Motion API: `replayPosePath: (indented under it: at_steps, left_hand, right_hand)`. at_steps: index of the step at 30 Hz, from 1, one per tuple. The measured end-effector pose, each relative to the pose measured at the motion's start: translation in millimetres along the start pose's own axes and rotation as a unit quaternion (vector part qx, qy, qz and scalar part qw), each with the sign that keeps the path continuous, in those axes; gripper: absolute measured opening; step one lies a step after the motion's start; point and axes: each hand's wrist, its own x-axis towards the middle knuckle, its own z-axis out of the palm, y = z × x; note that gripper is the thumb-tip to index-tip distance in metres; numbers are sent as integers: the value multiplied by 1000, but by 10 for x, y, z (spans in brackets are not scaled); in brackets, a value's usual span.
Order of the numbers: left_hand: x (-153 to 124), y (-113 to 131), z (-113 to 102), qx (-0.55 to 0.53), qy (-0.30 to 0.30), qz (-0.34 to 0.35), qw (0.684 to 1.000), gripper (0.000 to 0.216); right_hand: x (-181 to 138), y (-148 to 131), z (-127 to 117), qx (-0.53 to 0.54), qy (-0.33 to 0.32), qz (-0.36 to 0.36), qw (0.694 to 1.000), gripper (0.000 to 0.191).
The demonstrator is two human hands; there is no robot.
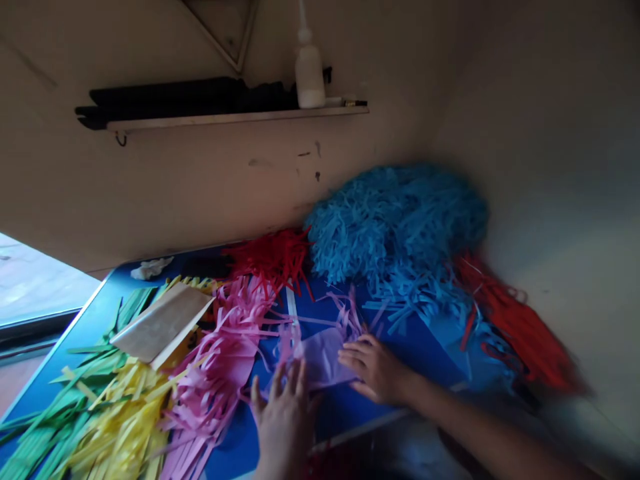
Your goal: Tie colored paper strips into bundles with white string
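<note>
A sheet of purple tissue paper (pixel 320 357) with fringed ends lies on the blue table between my hands. My left hand (pixel 285 407) rests at its near left side, fingers spread and touching the paper's edge. On the right side of the sheet lies my right hand (pixel 375 367), its fingers stretched over the paper. Nothing is gripped in either hand. Just left of the left hand is a heap of pink fringed paper (pixel 225 353).
Yellow fringe (pixel 123 420), green fringe (pixel 45 427) and a folded brown paper (pixel 163 323) lie at left. Red fringe (pixel 275 257) and a big blue fringe pile (pixel 390 227) sit by the wall, with more red paper (pixel 520 327) at right. A white bottle (pixel 310 75) stands on the shelf (pixel 240 119).
</note>
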Motion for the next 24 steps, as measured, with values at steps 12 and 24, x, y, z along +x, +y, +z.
replayPosePath:
  at_steps: [12, 24]
  left_hand:
    - [136, 173, 77, -109, 24, 153, 982, 38]
    - [201, 174, -116, -143, -32, 112, 983, 34]
  right_hand:
    - [-119, 221, -104, 69, 156, 7, 985, 21]
    - [93, -132, -52, 49, 46, 27, 997, 5]
